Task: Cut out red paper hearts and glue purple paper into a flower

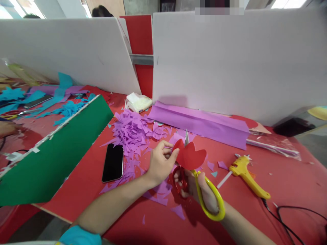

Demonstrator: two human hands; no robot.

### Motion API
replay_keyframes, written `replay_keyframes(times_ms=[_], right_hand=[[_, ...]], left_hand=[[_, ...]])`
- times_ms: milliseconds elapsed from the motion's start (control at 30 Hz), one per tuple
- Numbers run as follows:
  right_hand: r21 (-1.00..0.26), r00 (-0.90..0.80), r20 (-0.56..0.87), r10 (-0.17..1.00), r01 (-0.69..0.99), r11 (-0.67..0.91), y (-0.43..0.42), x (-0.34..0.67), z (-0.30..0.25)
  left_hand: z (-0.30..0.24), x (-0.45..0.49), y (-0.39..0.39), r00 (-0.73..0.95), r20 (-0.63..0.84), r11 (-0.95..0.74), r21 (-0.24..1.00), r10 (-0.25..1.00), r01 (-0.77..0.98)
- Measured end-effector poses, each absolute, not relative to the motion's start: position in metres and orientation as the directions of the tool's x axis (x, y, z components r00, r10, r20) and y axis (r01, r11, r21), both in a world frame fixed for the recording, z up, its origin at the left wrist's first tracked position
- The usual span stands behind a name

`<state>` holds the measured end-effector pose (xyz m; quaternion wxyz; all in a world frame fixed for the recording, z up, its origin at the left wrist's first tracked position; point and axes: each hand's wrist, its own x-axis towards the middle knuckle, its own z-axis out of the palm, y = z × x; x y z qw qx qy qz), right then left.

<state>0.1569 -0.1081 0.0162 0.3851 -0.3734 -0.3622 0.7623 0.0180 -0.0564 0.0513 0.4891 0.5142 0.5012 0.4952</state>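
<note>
My left hand [160,162] pinches the left edge of a red paper shape [190,156], fingers closed on it, a little above the red table [281,177]. My right hand [204,192] grips scissors [204,194] with one yellow and one red handle loop. Their blade tip pokes up through the top of the red paper. The paper hides most of the blades and part of my right fingers. Purple paper scraps [133,132] lie just left of my left hand.
A black phone [113,162] lies face up beside the scraps. A yellow glue gun [246,173] with a black cord rests to the right. A folded purple sheet [201,124] lies before white dividers [230,61]. A green board [56,149] slants at left, blue scraps beyond it.
</note>
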Motion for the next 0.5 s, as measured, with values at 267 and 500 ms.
replay_keyframes(times_ms=[267,500], right_hand=[[-0.857,-0.352,-0.293,0.889,-0.315,-0.407,-0.1096,0.1535,0.0123],[-0.844,-0.333,-0.326,0.885,-0.319,-0.431,-0.1094,0.1531,0.0097]], left_hand=[[0.0478,0.0189,-0.0552,-0.003,0.045,-0.045,0.998,0.999,0.043],[0.0483,0.0206,-0.0554,-0.004,0.011,-0.011,1.000,1.000,-0.006]])
